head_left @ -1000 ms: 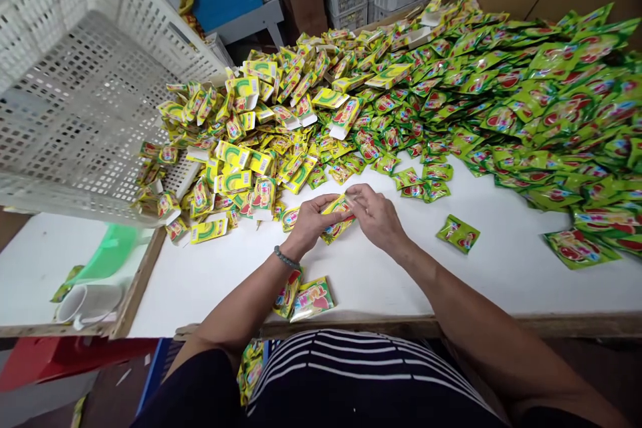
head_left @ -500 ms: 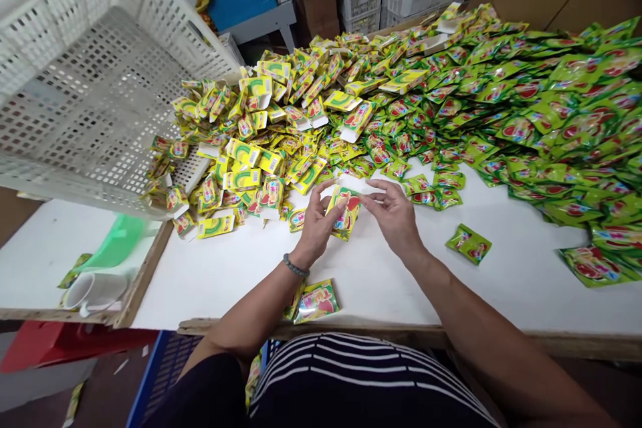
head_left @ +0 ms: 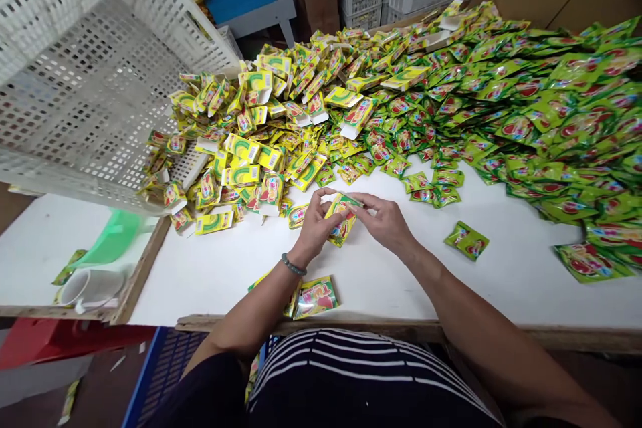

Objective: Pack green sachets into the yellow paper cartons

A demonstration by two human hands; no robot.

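I have the left hand (head_left: 313, 226) gripping a printed yellow carton (head_left: 342, 233), steadying it while the right hand (head_left: 385, 222) seemingly pinches its upper end.

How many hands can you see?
2. The left hand holds the left side of a yellow box, and the right hand is at its upper right. Both are above the white table. Some fingers are partly hidden, but no other hands show.

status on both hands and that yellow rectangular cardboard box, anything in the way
Left hand grips yellow cardboard box. Right hand at its upper end. Nothing visibly blocking either hand. Glossy green square packet lies apart, right.
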